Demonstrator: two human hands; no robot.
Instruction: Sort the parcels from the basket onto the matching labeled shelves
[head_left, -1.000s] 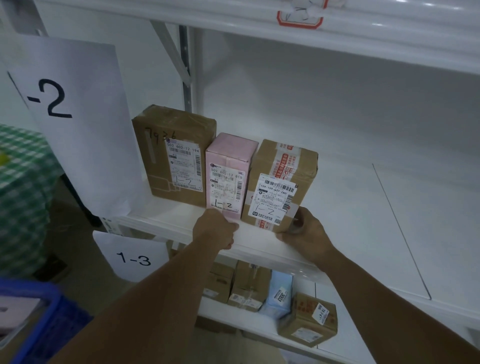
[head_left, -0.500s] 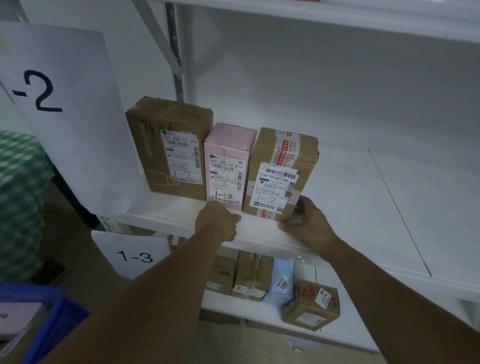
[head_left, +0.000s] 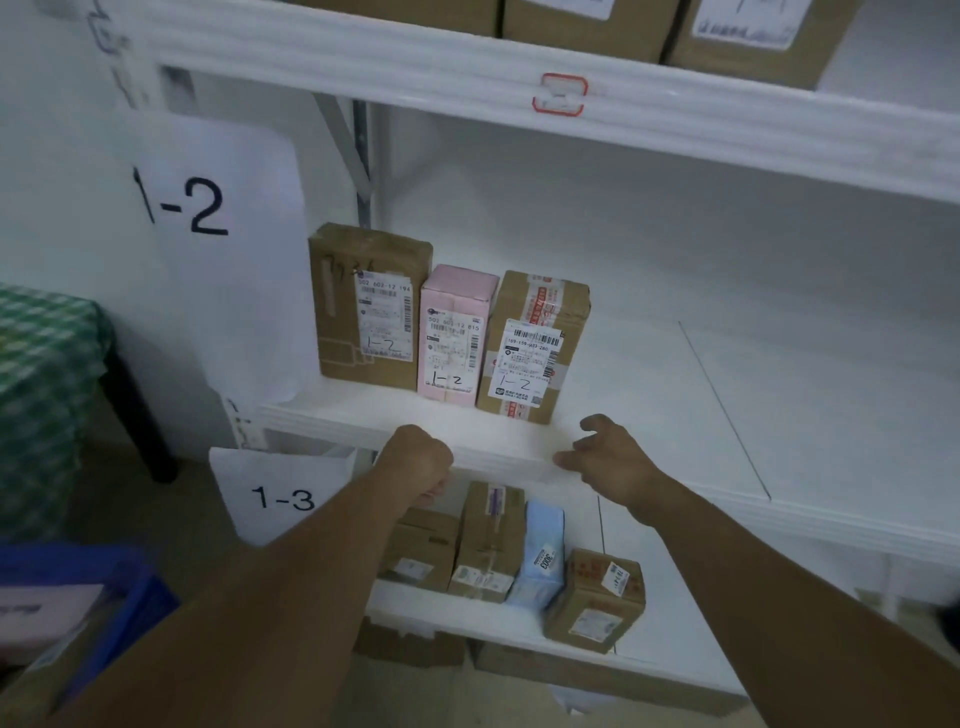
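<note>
Three parcels marked 1-2 stand side by side on the white shelf (head_left: 649, 415): a tall brown box (head_left: 370, 306), a pink box (head_left: 453, 332) and a taped brown box (head_left: 535, 345). A paper sign reading 1-2 (head_left: 208, 234) hangs at the shelf's left end. My left hand (head_left: 418, 460) is curled into a fist in front of the shelf edge and holds nothing. My right hand (head_left: 608, 457) hovers just off the taped box with loosely bent fingers, empty. The blue basket (head_left: 104, 597) shows at the lower left with a pink parcel (head_left: 36, 613) inside.
A lower shelf (head_left: 660, 613), tagged by a 1-3 sign (head_left: 283, 496), holds several small boxes, one light blue (head_left: 540, 561). Brown boxes (head_left: 597, 26) sit on the shelf above. A table with a green checked cloth (head_left: 41, 389) stands at the left.
Both hands have let go of the taped brown box and pulled back from the shelf edge. The view has tilted up, showing the top shelf.
</note>
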